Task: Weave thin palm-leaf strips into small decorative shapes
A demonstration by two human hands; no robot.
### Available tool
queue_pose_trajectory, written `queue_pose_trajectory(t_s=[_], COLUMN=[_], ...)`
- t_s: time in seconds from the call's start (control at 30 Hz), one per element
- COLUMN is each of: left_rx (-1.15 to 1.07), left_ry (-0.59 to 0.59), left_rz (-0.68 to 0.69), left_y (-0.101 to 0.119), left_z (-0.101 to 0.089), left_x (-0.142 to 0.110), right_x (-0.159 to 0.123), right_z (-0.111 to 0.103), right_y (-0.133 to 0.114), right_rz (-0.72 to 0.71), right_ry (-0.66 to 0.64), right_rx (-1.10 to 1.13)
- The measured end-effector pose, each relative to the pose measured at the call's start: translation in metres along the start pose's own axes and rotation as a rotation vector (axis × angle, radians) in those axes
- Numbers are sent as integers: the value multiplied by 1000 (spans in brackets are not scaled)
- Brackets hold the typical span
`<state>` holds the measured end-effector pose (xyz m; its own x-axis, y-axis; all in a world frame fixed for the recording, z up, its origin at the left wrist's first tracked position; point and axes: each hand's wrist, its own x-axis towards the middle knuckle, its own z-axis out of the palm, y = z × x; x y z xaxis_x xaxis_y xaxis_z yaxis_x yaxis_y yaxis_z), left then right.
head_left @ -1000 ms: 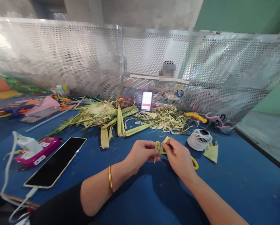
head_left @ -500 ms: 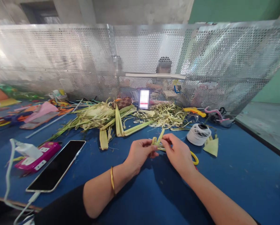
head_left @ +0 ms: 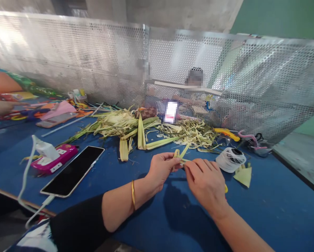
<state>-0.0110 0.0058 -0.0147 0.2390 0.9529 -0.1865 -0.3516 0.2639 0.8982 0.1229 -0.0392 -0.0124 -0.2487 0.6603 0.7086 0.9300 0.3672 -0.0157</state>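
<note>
magenta power strip [head_left: 54, 159] beside black-screened phone [head_left: 73, 170] | left hand [head_left: 161, 169]: thumb and fingers pinching folded leaf strip [head_left: 183, 152], held above blue table [head_left: 146, 224], near side of leaf pile | right hand [head_left: 206, 183]: thumb and index pinching strip's near end | white thread spool [head_left: 230, 160] just right

Looks forward and down from wearer's head; takes in left hand [head_left: 162, 169] and right hand [head_left: 208, 185] nearby, below centre, table [head_left: 275, 196] beneath, mesh screen [head_left: 107, 59] beyond, wall [head_left: 167, 12] farthest.
</note>
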Motion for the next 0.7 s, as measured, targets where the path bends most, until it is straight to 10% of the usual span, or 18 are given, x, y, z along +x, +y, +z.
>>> queue_pose_trajectory(t_s=[0.3,0.53,0.7], left_rx=[22,159,254], left_ry=[94,17,-37], left_rz=[87,25,0], left_y=[11,8,4], left_z=[1,0,1], left_x=[-4,-5,-6], right_x=[1,5,8], right_z=[16,15,5], right_y=[-2,6,6], right_rz=[1272,1078,747], right_ry=[-98,191,42], right_rx=[1426,1250,1037])
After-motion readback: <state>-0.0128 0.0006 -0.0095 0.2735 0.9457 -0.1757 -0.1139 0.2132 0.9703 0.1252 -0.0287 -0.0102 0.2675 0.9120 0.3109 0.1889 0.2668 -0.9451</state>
